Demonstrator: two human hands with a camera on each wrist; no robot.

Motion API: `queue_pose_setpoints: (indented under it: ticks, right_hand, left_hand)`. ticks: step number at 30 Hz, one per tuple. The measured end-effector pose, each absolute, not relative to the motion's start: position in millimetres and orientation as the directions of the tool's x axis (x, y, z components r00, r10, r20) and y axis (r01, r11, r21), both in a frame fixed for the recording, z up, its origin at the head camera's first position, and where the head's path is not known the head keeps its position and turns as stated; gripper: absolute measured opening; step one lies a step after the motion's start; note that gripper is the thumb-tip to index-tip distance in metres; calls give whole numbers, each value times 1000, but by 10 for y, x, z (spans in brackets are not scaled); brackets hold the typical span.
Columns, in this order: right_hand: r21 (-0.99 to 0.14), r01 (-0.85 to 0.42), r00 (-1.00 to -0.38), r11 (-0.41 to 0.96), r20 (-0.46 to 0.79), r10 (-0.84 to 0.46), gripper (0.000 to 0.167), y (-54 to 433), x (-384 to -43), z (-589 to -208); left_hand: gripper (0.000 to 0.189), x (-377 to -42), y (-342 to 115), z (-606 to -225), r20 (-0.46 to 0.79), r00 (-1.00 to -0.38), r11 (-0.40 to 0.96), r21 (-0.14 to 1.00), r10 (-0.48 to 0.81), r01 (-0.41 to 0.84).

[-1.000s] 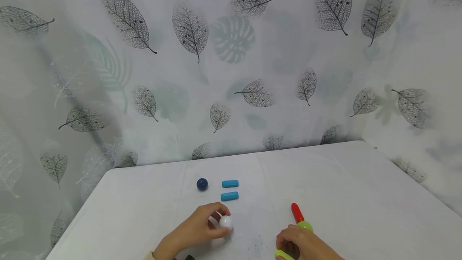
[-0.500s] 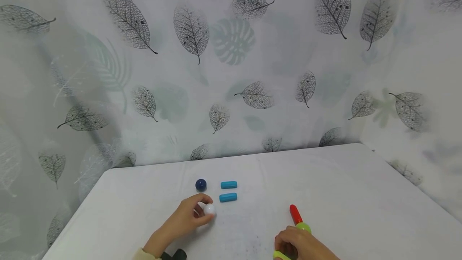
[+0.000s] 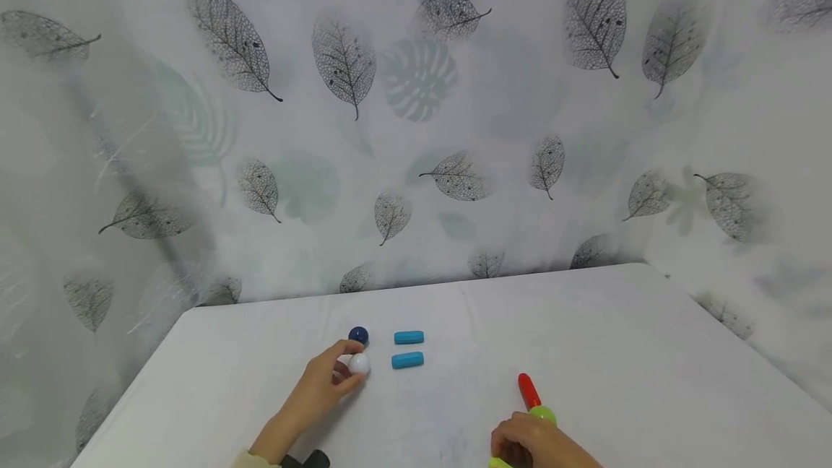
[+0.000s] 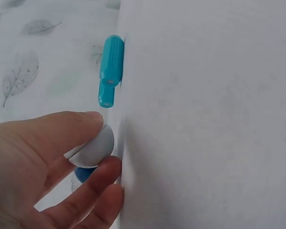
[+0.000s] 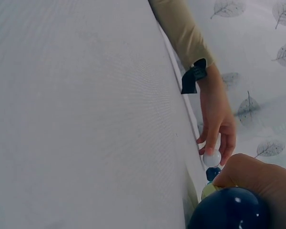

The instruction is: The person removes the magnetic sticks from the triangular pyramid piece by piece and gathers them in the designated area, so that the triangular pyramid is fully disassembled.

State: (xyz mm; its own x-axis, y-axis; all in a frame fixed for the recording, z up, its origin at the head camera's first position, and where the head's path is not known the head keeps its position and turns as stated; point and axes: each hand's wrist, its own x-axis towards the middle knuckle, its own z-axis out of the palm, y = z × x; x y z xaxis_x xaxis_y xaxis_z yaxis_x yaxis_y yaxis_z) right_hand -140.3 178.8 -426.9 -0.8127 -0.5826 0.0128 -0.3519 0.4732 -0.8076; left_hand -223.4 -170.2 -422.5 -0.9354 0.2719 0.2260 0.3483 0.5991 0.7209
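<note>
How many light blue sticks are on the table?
2: one stick right of the navy ball, the other stick just nearer, right of the white ball.

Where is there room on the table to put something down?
There's a wide bare patch on the white table right of the red stick, and another between that stick and the two blue sticks. It's crowded where the left hand holds the white ball, near a dark blue ball and the blue sticks.
</note>
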Motion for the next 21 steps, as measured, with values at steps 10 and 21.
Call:
queue_pose_setpoints:
  ticks: [10,21]
  right_hand:
    - [-818,-382,-790,431,47,-611,13,1863,-1417,-4267]
    - [-828,-456,-768,328,179,-615,2,1815,-1386,-4250]
  left_hand:
    - [36,-2287,-1654,-4290,282,-915,606,687,288,402]
    - [36,-2231,-1661,-4285,218,-955,656,694,202,297]
